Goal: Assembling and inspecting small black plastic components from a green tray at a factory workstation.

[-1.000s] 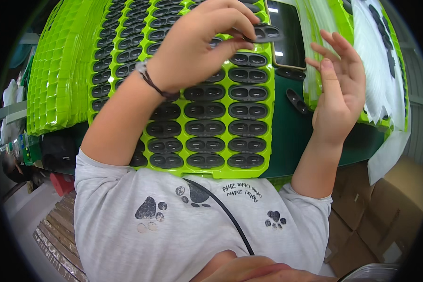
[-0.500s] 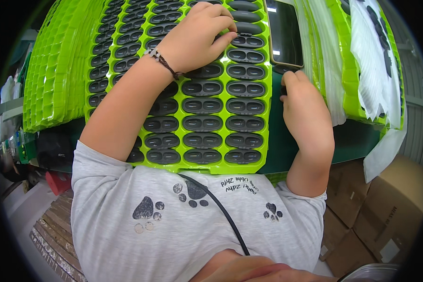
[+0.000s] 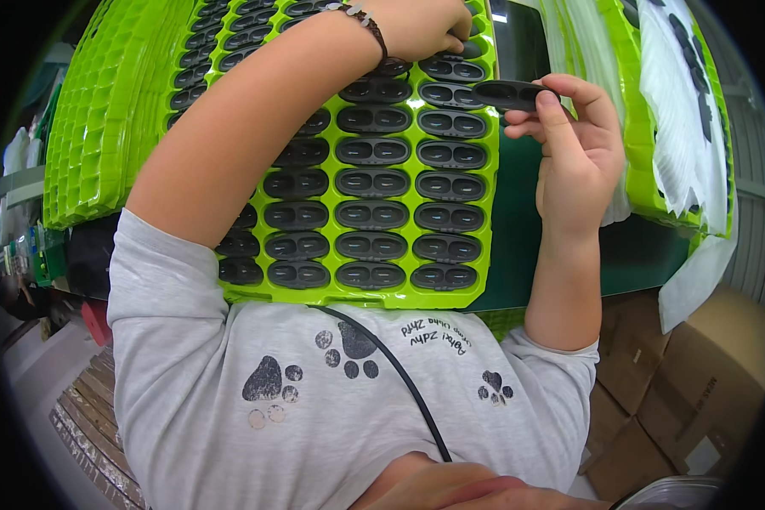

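A bright green moulded tray [image 3: 382,297] lies before me. Its rows of pockets hold many dark grey oval earbud-case inserts [image 3: 372,151], each with two rounded hollows. My right hand [image 3: 580,144] pinches one loose oval insert [image 3: 508,94] between thumb and fingers, raised beside the tray's right edge. The insert's left end overlaps the right column of pockets. Over the upper right of the tray, my left hand [image 3: 416,30] has its fingers curled down near an insert in that column. Whatever lies under those fingers is hidden.
Behind my right hand lies a dark-screened flat device [image 3: 521,42]. Stacked green trays [image 3: 93,119] stand at left. More trays with white wrapping sheets [image 3: 667,127] stand at right. A dark green tabletop [image 3: 518,212] shows beside the tray; cardboard boxes [image 3: 697,382] sit below, right.
My right hand has come up from beside the device, turned over, and now shows an insert in its fingers. My left hand has moved right and its fingers have curled more.
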Demonstrator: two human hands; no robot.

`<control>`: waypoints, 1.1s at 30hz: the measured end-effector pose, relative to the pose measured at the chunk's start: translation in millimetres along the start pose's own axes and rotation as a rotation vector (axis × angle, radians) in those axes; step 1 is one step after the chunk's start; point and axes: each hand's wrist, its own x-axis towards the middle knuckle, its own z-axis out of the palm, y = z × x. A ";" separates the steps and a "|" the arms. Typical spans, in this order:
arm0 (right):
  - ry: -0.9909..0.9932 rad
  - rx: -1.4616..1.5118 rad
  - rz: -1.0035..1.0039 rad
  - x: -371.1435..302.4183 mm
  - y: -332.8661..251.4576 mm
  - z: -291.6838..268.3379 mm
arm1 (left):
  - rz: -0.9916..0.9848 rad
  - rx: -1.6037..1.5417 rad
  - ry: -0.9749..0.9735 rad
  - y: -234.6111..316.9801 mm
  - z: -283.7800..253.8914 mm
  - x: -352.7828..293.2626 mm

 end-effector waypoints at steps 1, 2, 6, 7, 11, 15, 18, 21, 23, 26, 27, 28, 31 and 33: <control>0.000 0.059 0.041 0.8 1.0 -1.1 | 0.004 0.002 0.000 1.3 2.3 -4.3; 0.003 0.061 0.040 1.5 1.5 -1.7 | 0.044 0.048 0.125 9.6 0.6 -16.8; 0.017 0.179 0.098 4.4 4.3 -2.0 | 0.065 -0.036 0.159 -8.3 21.8 -1.8; 0.026 0.205 0.125 5.0 5.2 -3.2 | 0.065 -0.036 0.161 -11.2 28.5 -0.8; 0.048 0.327 0.147 7.6 8.9 -8.6 | 0.080 -0.057 0.245 -14.7 35.4 -2.1; 0.030 0.498 0.208 10.4 10.1 -10.3 | 0.184 -0.073 0.193 -14.3 30.7 -1.5; 0.027 0.615 0.278 11.4 12.3 -15.0 | 0.104 -0.015 0.135 -7.9 27.2 0.7; 0.005 0.661 0.320 12.1 15.9 -17.2 | 0.079 0.185 0.106 1.6 23.3 -3.3; 0.002 0.665 0.326 12.5 16.6 -17.1 | 0.098 0.169 0.133 -5.0 31.4 -3.2; 0.006 0.682 0.342 11.8 15.8 -18.0 | 0.139 0.041 0.245 -12.4 41.1 -9.9; -0.006 0.690 0.348 11.7 15.7 -18.8 | 0.156 -0.078 0.330 -12.9 42.1 -11.0; -0.019 0.697 0.354 11.8 15.6 -19.2 | 0.158 -0.078 0.329 -12.4 42.6 -11.4; 0.001 0.680 0.363 13.9 14.7 -14.8 | -0.017 -0.666 0.375 -11.6 43.3 -17.0; -0.019 0.682 0.367 14.3 14.7 -11.4 | 0.039 -0.869 0.399 -10.7 41.5 -17.3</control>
